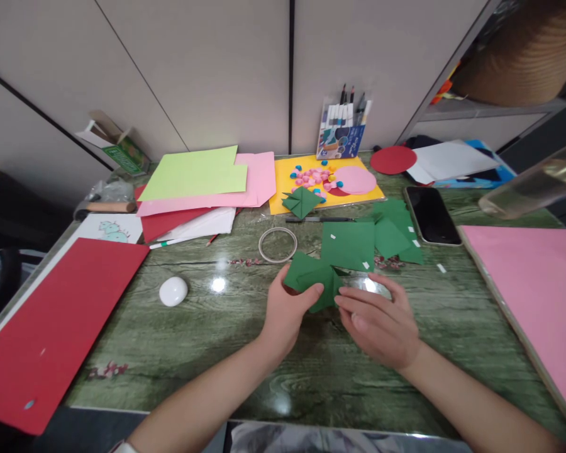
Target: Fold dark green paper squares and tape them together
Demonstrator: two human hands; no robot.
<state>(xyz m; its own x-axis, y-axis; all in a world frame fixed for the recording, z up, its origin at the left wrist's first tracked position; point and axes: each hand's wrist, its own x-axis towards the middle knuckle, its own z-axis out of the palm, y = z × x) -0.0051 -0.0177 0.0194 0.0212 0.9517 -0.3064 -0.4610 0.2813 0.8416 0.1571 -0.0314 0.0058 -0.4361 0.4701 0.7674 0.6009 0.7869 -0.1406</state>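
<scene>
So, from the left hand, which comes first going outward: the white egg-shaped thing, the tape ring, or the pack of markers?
From the left hand:
1. Tape ring, just beyond the hand on the table.
2. White egg-shaped thing, off to the hand's left.
3. Pack of markers, far back against the wall.

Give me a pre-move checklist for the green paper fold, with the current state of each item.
1. Left hand gripping the folded green paper, thumb on top: ok.
2. Right hand at the paper's right edge, fingertips meeting it: ok.
3. Paper lifted off the table: cannot tell.
4. Tape ring lying apart from the fold: ok.
5. Spare green sheets close behind the fold, possibly crowding it: cannot tell.
6. Phone away from both hands: ok.
</scene>
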